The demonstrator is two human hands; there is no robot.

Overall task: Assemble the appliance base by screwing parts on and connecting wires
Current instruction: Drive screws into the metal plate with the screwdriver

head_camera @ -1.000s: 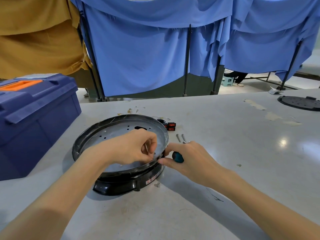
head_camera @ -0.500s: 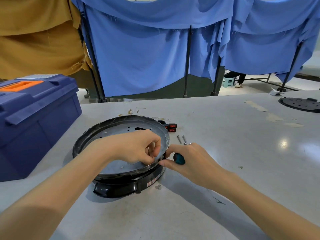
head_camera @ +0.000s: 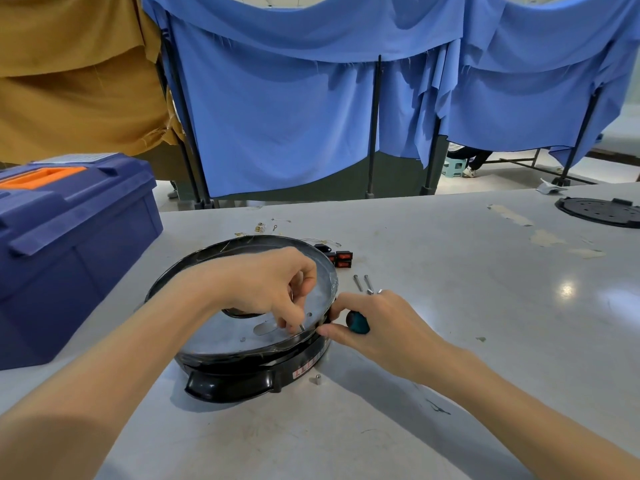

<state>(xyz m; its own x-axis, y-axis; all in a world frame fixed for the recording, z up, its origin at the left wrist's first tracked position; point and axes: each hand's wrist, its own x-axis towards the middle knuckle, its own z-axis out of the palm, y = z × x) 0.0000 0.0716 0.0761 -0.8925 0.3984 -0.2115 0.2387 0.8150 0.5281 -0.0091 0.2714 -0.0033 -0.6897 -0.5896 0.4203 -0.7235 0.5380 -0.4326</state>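
Toolbox (head_camera: 69, 237) at the table's (head_camera: 450, 306) left edge, out of play. Left hand (head_camera: 263, 282) is over the base (head_camera: 239, 379), thumb and fingertips pinching a thin screw (head_camera: 300, 326), other fingers curled, tip down near the right rim of the plate (head_camera: 221, 337). Step looks like seating that screw: keep it upright and start the thread by finger before the driver goes on, or it may cross-thread or slip into the oblong slot just beside it. Right hand (head_camera: 388, 327) is wrapped round a teal screwdriver (head_camera: 358, 322), blade hidden, fingertips touching the base's rim; best to keep steadying there so the holes stay lined up. Base sits left of the table's middle, toward the front edge: round black body, handle lug facing the front, red-and-white label on its side, grey metal plate on top with small holes, thin wire strands round the rim. Switches (head_camera: 343, 259) touch its back right, two spare screws (head_camera: 362, 284) are just right of it, and a small stud (head_camera: 317, 378) is in front. Black disc (head_camera: 599, 211) at the right edge.
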